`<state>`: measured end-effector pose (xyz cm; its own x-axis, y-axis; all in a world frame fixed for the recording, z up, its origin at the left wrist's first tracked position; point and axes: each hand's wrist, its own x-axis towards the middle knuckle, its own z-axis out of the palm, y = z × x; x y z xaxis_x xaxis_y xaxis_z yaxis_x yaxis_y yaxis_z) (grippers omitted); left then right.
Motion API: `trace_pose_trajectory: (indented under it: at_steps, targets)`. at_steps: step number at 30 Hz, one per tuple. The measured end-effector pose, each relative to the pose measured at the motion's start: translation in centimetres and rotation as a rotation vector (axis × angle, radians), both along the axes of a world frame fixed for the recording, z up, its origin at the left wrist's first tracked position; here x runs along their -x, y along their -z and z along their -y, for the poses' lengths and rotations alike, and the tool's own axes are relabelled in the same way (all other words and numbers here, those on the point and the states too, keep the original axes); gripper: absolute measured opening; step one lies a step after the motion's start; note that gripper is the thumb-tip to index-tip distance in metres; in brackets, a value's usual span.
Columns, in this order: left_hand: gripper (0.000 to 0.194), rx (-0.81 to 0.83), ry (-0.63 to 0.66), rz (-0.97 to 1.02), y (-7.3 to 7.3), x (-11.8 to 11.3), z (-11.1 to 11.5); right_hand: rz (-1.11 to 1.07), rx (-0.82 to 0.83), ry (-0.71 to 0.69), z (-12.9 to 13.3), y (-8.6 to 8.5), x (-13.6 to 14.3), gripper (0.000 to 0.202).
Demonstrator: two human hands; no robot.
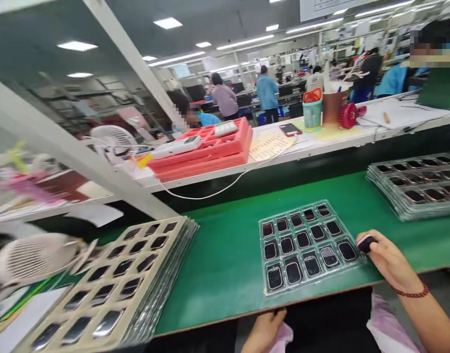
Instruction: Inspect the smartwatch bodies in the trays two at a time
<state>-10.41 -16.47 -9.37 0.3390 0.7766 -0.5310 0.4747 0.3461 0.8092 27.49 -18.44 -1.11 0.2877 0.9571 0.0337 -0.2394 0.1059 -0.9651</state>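
- Well left of my grip, a stack of trays [127, 269] slants away from me, its top tray filled with dark watch faces; the bench [210, 245] lies between it and my hands.
- My left hand [263, 329] is low at the near edge of the bench, left of my grip and nearer my body. Its fingers are partly hidden, so I cannot tell how wide they are or whether they hold anything.
- The clear tray [299, 258] lies flat just left of my grip, its long axis running leftward from there, five faces across and three deep. Its near-right watch face [346, 250] is the one nearest my fingertips.
- My right hand [392, 260] has a narrow pinch, thumb and fingers closed on one dark watch piece [366, 243]. It sits just beside the tray's right side, much nearer than my left hand is to that side. The piece's longer side seems to run from palm toward tray, but I cannot tell its exact tilt, or whether it touches the tray rim.
- Right of my grip and farther out, another stack of clear trays [401, 208] sits apart, with dark faces in its top.
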Motion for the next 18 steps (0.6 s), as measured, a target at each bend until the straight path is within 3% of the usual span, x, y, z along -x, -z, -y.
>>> trace_pose_trajectory:
  at_steps: [2, 4, 7, 10, 12, 15, 16, 18]
  targets:
    - [0.058, 0.002, 0.264, 0.201, -1.0, -0.4, 1.0, 0.197, -0.089, -0.149, 1.6, -1.7, 2.6, 0.025]
    - [0.066, 0.083, 0.447, 0.533, -2.7, -1.7, 1.9, 0.453, -0.144, -0.346, 3.1, -3.2, 5.9, 0.019]
    - [0.093, 0.125, 0.423, 0.857, -5.2, -4.6, 2.9, 0.754, -0.224, -0.506, 4.7, -4.1, 11.0, 0.010]
    - [0.086, 0.082, 0.382, 0.875, -6.4, -6.6, 3.7, 0.863, -0.233, -0.503, 5.4, -3.3, 13.6, 0.008]
    - [0.077, 0.059, 0.373, 0.831, -6.7, -6.4, 4.1, 0.790, -0.161, -0.489, 5.7, -2.2, 13.2, 0.010]
    - [0.062, 0.003, 0.295, 0.770, -7.1, -3.9, 3.6, 0.473, 0.024, -0.500, 7.0, -0.3, 10.0, 0.030]
    - [0.058, -0.031, 0.255, 0.752, -7.3, -2.7, 3.1, 0.368, 0.111, -0.467, 7.9, 0.1, 8.8, 0.033]
    - [0.052, -0.123, 0.151, 0.728, -7.7, -0.2, 1.4, 0.264, 0.289, -0.264, 10.3, 0.1, 7.1, 0.037]
